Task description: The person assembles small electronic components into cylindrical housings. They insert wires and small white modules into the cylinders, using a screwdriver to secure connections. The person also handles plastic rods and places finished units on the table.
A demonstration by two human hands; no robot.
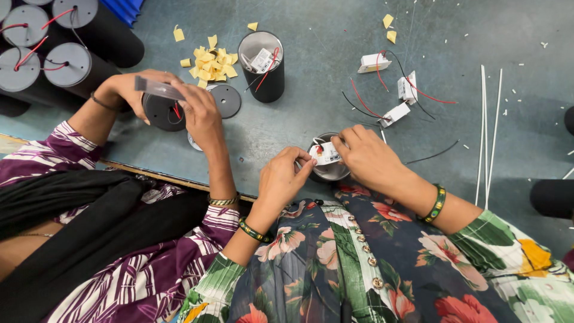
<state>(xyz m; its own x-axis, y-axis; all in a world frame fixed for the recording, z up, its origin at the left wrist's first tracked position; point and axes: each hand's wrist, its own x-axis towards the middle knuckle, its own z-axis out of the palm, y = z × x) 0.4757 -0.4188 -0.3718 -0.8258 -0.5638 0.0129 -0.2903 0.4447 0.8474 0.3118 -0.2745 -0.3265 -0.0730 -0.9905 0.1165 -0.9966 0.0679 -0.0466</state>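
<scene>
I pinch a small white driver module [326, 155] between the fingertips of both hands, holding it over the open mouth of a round metal-rimmed housing [332, 172] that sits at the near edge of the grey table [335, 66], right against my flowered dress. My left hand [286, 177] presses thumb and fingers together on the module's left end, where short red and black leads show; my right hand [366, 157] grips its right end, fingers curled down over it. Just beyond, three more white modules [394, 90] lie loose with red and black wires trailing. An open black cylinder [263, 67] stands further left with a module inside, next to a heap of yellow paper scraps [211, 64]. Beside me, a co-worker's hands [173, 101] hold another black cylinder and a clear strip. Thin white rods [487, 131] lie to my right.
</scene>
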